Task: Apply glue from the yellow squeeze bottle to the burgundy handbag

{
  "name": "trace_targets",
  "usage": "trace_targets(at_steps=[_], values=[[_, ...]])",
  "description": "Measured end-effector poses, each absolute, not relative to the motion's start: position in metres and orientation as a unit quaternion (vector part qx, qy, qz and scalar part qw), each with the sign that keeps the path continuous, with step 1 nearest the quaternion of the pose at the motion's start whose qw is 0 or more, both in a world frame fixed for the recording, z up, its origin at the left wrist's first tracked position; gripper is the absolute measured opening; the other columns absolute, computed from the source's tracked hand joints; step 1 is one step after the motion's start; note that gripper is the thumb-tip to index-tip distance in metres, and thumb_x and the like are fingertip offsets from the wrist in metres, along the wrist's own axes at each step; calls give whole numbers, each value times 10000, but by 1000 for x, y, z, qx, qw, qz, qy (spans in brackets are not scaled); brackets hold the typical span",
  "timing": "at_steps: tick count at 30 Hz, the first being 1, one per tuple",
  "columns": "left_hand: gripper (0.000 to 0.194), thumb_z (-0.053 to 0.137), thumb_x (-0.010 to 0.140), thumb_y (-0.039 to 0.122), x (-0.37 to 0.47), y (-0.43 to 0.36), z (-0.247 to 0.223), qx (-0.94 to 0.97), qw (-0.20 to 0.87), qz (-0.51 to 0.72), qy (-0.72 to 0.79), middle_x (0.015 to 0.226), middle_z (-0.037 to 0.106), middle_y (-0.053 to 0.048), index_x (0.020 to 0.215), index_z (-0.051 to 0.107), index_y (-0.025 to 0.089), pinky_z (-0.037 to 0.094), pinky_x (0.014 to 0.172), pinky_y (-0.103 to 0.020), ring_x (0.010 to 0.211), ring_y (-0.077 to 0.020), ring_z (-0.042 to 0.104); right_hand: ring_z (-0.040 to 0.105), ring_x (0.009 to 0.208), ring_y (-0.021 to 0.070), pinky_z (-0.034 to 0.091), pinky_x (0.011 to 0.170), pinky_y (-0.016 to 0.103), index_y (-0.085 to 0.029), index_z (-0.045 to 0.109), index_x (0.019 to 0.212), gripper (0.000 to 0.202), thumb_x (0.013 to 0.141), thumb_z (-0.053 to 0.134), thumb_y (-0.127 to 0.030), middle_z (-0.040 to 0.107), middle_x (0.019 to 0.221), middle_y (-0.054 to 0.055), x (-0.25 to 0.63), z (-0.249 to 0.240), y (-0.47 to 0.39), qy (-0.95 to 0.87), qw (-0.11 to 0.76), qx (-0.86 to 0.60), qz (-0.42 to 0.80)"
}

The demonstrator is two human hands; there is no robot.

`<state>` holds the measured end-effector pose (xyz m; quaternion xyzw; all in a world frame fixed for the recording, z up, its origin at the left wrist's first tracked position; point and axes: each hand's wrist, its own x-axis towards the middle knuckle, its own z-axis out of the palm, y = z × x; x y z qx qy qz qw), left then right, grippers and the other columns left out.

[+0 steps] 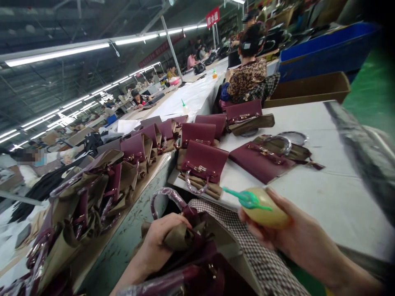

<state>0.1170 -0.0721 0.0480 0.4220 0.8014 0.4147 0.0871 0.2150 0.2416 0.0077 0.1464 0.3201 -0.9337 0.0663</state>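
Note:
My left hand [162, 238] is closed on the olive lining of a burgundy handbag [222, 267] that lies in my lap, its handle wrapped in clear plastic. My right hand [277, 230] grips a yellowish glue bottle [268, 209], tilted so that its green nozzle points left, above and to the right of the bag's lining. The nozzle tip touches nothing. Just beyond it, a burgundy bag [205, 160] with a gold clasp rests on the edge of the white table. Another bag [262, 158] lies flat to its right.
Several burgundy bags [114, 181] crowd the bench on the left. The white table [321, 193] extends to the right. A person in a leopard-print top [247, 80] sits ahead, near a cardboard box [308, 88] and a blue bin [327, 53]. Another green-tipped bottle [184, 107] stands farther off.

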Motion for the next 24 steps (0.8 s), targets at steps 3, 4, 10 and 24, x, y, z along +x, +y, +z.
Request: trace_targets(at_steps=[3, 4, 10, 24], values=[[76, 687, 1002, 221, 119, -74, 56, 330, 134, 434, 827, 990, 763, -28, 997, 757, 195, 537, 849, -270, 889, -171, 708, 754, 1128, 381, 646, 915, 452, -101, 809, 1191, 590, 967, 673, -630, 794, 1233, 235, 232, -8, 219, 231, 146, 148, -950], [78, 701, 995, 240, 120, -73, 57, 313, 143, 437, 831, 991, 765, -27, 1002, 764, 194, 536, 850, -272, 896, -177, 708, 741, 1177, 395, 623, 980, 481, -97, 799, 1224, 580, 972, 683, -606, 781, 1276, 230, 236, -9, 211, 210, 165, 149, -952], [171, 712, 991, 318, 119, -68, 53, 313, 165, 431, 830, 1001, 790, -51, 1055, 778, 175, 565, 845, -301, 909, -207, 732, 785, 1029, 261, 588, 992, 347, -151, 826, 1175, 446, 1008, 698, -545, 842, 1118, 127, 238, -4, 185, 147, 165, 132, -966], [190, 743, 917, 341, 125, -58, 48, 370, 109, 410, 826, 1027, 811, -19, 1085, 757, 253, 613, 840, -337, 909, -238, 759, 745, 1027, 281, 570, 914, 369, -215, 830, 1083, 368, 947, 745, -546, 827, 1128, 78, 229, 10, 176, 260, 133, 78, -953]])
